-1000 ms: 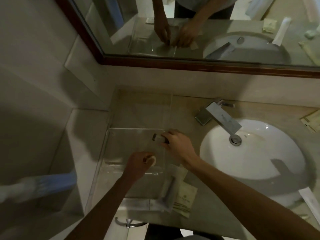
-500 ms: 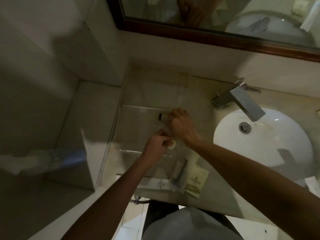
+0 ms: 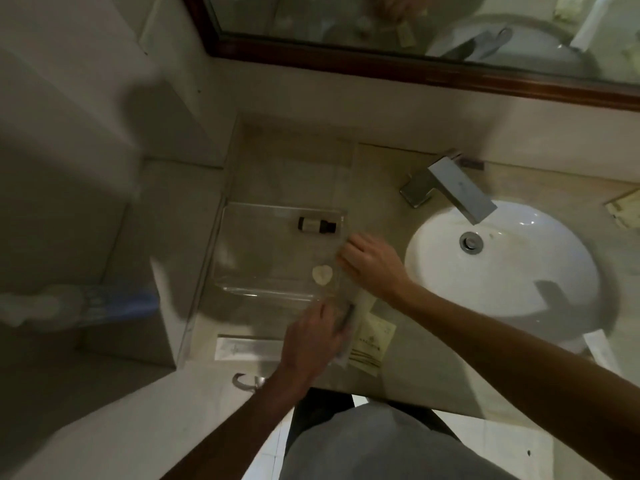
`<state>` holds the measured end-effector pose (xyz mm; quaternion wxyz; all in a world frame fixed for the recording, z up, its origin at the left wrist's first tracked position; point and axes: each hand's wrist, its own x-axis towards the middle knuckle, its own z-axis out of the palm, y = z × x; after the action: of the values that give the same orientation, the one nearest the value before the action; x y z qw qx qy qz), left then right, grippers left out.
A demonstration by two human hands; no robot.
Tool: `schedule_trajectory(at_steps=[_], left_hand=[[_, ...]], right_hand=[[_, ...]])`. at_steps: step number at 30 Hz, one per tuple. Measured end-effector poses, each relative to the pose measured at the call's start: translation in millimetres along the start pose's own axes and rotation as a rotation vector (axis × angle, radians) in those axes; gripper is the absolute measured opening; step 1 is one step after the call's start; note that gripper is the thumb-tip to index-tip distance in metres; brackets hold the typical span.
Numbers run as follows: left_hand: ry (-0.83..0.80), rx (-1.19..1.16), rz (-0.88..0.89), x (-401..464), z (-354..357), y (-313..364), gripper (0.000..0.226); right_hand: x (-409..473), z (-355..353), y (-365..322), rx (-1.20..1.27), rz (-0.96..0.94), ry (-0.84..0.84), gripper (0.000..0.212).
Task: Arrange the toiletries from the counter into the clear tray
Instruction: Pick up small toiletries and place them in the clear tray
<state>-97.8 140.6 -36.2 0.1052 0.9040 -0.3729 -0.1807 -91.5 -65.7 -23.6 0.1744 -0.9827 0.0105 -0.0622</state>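
The clear tray [image 3: 242,292] sits on the counter left of the sink. Inside it, a small dark-capped bottle [image 3: 317,225] lies on its side at the back right, and a pale round soap [image 3: 322,275] rests near the front right. My right hand [image 3: 372,263] hovers at the tray's right wall with fingers loosely curled and nothing in it. My left hand [image 3: 311,337] is just in front of the tray, its fingers closing on a clear-wrapped packet [image 3: 349,318]. A cream sachet [image 3: 372,341] lies beside that packet. A long white packet [image 3: 242,348] lies at the counter's front left.
The white basin [image 3: 502,271] and square faucet [image 3: 457,192] fill the counter's right half. Another sachet [image 3: 623,209] and a white packet [image 3: 599,351] lie by the basin. A mirror [image 3: 415,26] runs along the back wall. A blurred blue and white object [image 3: 86,303] sticks out at the left.
My left hand let go of the soap in the tray and pulled back onto the wrapped packet. My right hand released the bottle and drew back to the tray's right wall.
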Motion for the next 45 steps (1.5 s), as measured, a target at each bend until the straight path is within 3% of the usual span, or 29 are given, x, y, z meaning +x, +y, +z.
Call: schedule_trajectory(at_steps=[3,7,13,17,19,22,25,29,33,36,40,45], left_hand=[[-0.17,-0.036,-0.176,-16.7,13.3,18.1,0.049],[-0.101,-0.28,-0.263,-21.1,18.4,25.3,0.055],[0.089,-0.212,-0.04,-21.2,-21.9,-18.5,0.033],[0.155,-0.112,0.011,2.8,-56.9,-74.0,0.03],[0.16,-0.048,-0.017,25.9,-69.0,-101.9,0.029],[0.13,0.036,-0.016,58.7,-78.7,-136.9,0.038],[0.145,0.071,0.044,89.0,-81.7,-163.1,0.041],[0.153,0.17,0.087,124.2,-81.1,-174.3,0.045],[0.278,0.139,0.109,117.6,-68.7,-164.2,0.041],[0.247,0.055,0.134,109.8,-55.6,-162.2,0.033],[0.205,0.021,0.049,130.6,-50.7,-167.3,0.023],[0.251,0.03,0.047,117.7,-69.5,-136.5,0.037]], right_hand=[[-55.9,6.8,2.0,0.027,0.011,-0.151,0.021],[-93.3,11.6,5.7,0.045,0.08,-0.307,0.036],[-80.9,-12.9,2.6,0.111,0.102,-0.043,0.043],[-27.3,-22.1,-23.2,0.289,0.189,-0.207,0.062],[6.4,-17.8,-38.9,0.37,0.27,-0.303,0.044],[51.3,-2.8,-54.2,0.478,0.401,-0.269,0.011],[80.1,7.0,-53.9,0.555,0.512,-0.238,0.018],[79.0,3.6,-27.2,0.419,0.592,-0.036,0.02],[38.5,-7.6,1.3,0.278,0.505,0.02,0.019],[8.4,-2.1,9.6,0.167,0.34,-0.029,0.016],[-24.8,4.7,21.2,0.075,0.144,-0.226,0.021],[-55.6,0.2,29.8,-0.041,-0.023,-0.485,0.046]])
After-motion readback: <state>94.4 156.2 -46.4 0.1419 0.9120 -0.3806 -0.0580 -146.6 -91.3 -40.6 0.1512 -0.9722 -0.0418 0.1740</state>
